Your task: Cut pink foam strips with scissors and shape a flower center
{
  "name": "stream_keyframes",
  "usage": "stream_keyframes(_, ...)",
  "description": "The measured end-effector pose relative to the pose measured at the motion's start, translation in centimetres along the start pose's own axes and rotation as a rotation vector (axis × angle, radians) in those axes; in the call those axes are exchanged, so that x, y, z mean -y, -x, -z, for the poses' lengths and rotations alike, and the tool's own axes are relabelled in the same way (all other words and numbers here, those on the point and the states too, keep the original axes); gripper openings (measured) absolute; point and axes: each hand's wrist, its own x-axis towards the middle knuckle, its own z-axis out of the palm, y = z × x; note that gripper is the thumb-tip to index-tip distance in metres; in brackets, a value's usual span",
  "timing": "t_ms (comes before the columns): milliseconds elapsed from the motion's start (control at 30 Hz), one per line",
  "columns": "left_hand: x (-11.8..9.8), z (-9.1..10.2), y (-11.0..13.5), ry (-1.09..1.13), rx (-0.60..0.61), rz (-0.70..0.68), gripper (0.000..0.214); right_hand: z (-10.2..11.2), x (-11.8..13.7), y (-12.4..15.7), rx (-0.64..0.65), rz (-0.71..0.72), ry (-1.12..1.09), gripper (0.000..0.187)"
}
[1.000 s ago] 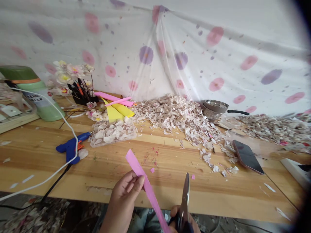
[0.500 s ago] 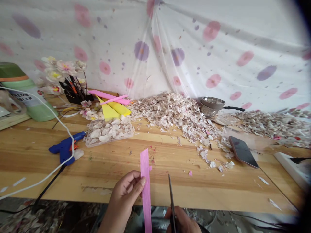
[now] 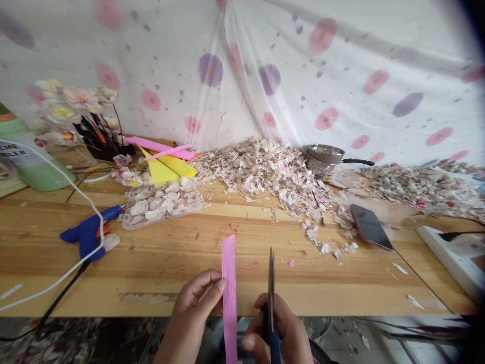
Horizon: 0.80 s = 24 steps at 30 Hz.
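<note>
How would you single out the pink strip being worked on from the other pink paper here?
Start at the wooden table and go to its near edge. The pink strip stands upright there in the left hand, beside the scissors. The pink rolls lie far back by the yellow paper.

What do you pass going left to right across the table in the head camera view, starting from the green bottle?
Green bottle → blue glue gun → clear tray of petals → pink paper strip held by the left hand → scissors in the right hand → metal pan → phone → power strip.
</note>
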Motion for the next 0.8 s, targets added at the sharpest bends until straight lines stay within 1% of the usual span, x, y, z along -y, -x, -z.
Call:
stream_keyframes(67, -0.1, -0.3, 0.1, 0.007, 0.003, -0.007, 0.029, -0.7, 1.0, -0.4, 0.02, -0.024, -0.113, 0.044)
stream_keyframes(133, -0.1, -0.5, 0.2, 0.014, 0.011, -0.013, 0.031, -1.4, 1.5, -0.7, 0.024, -0.026, -0.15, 0.042)
stream_keyframes(200, 0.0, -0.6, 0.2, 0.031, 0.007, -0.022, 0.031, -1.8, 1.6, -0.9, 0.014, -0.035, -0.187, 0.04)
stream_keyframes(267, 0.2, -0.6, 0.2, 0.075, 0.006, 0.002, 0.029, -2.0, 1.4, -1.0, 0.028, -0.073, -0.297, 0.043)
stream_keyframes(367, 0.4, -0.6, 0.3, 0.186, 0.037, 0.091, 0.026, -1.8, 1.2, -1.1, 0.116, -0.155, -0.504, 0.05)
stream_keyframes(433, 0.4, -0.8, 0.4, 0.252, 0.073, 0.14, 0.029, -1.6, 1.0, -1.1, 0.188, -0.199, -0.565, 0.048)
stream_keyframes(533, 0.4, -1.0, 0.6, 0.268, 0.142, 0.175, 0.032, -1.2, 0.7, -1.1, 0.259, -0.249, -0.552, 0.044)
stream_keyframes(633, 0.6, -1.1, 0.6, 0.262, 0.199, 0.177, 0.032, -1.3, -0.1, -1.1, 0.272, -0.287, -0.556, 0.043)
stream_keyframes(667, 0.7, -1.1, 0.6, 0.269, 0.209, 0.163, 0.032, -1.4, -0.4, -1.1, 0.247, -0.27, -0.549, 0.044)
stream_keyframes(733, 0.8, -1.0, 0.5, 0.278, 0.2, 0.122, 0.033, -1.8, -0.9, -1.0, 0.152, -0.189, -0.477, 0.048)
stream_keyframes(800, 0.8, -1.0, 0.5, 0.252, 0.149, 0.075, 0.033, -1.9, -1.0, -0.7, 0.09, -0.103, -0.363, 0.053)
